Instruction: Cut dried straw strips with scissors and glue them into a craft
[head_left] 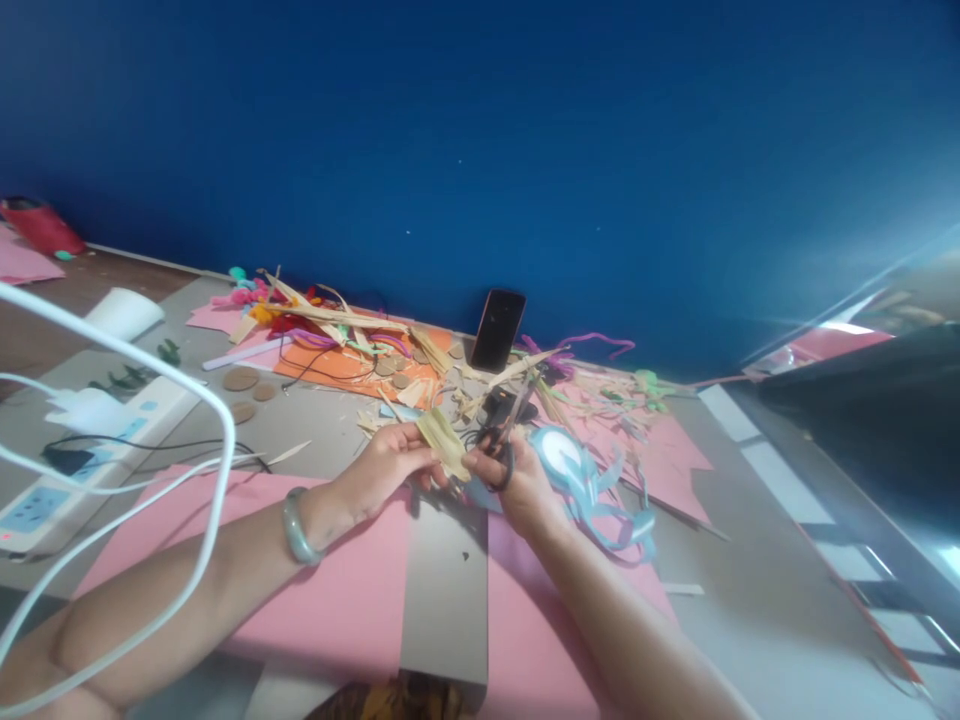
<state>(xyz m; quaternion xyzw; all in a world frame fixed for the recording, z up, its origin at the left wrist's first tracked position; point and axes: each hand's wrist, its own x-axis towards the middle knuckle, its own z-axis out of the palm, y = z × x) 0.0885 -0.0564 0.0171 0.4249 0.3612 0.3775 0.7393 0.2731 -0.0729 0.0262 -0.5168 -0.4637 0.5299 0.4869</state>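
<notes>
My left hand (pixel 397 462) pinches a pale yellow-green strip of dried husk (pixel 444 440), held just above the table in the middle of the view. In my right hand (pixel 525 490) is a pair of scissors (pixel 513 415) with dark handles, the blades pointing up and away from me. The right fingertips reach the lower right end of the strip, so both hands meet there. A roll of light blue ribbon (pixel 592 480) lies loosely unwound beside my right hand. Behind the hands, scraps of husk (pixel 469 400) are scattered.
A phone (pixel 498 330) leans against the blue wall (pixel 465 150). Pink sheets (pixel 330 600) lie under my forearms. At left are a power strip (pixel 97 460), a white cable (pixel 217 480) crossing my left forearm in view, and round wooden discs (pixel 241 378). Colourful pipe cleaners (pixel 247 295) lie behind.
</notes>
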